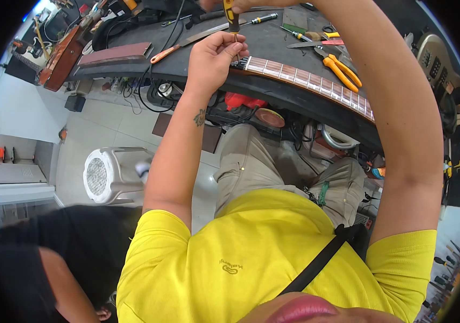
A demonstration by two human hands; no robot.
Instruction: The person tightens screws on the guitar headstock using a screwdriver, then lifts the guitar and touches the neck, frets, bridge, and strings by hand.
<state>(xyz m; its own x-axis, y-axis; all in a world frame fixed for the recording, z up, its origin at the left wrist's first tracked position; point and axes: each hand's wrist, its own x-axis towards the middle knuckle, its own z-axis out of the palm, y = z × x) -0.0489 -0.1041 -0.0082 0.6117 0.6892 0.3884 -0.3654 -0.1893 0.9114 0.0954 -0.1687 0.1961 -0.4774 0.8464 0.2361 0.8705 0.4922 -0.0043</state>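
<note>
A guitar neck (308, 81) with a dark wooden fretboard and pale frets lies along the near edge of the dark bench. My left hand (214, 58) is closed at its nut end, thumb and fingers pinched around the thin shaft of a screwdriver. The screwdriver (232, 16) stands nearly upright, its yellow and black handle on top. Above it, my right hand (247, 4) grips the handle and is partly cut off by the top edge. The screwdriver's tip and the end of the neck are hidden behind my left fingers.
Orange-handled pliers (342, 70) lie behind the neck, near more screwdrivers. A file (179, 47) with an orange handle and a reddish-brown block (116, 54) lie to the left. A white stool (106, 175) stands on the floor. A person in dark clothes (74, 258) is close at lower left.
</note>
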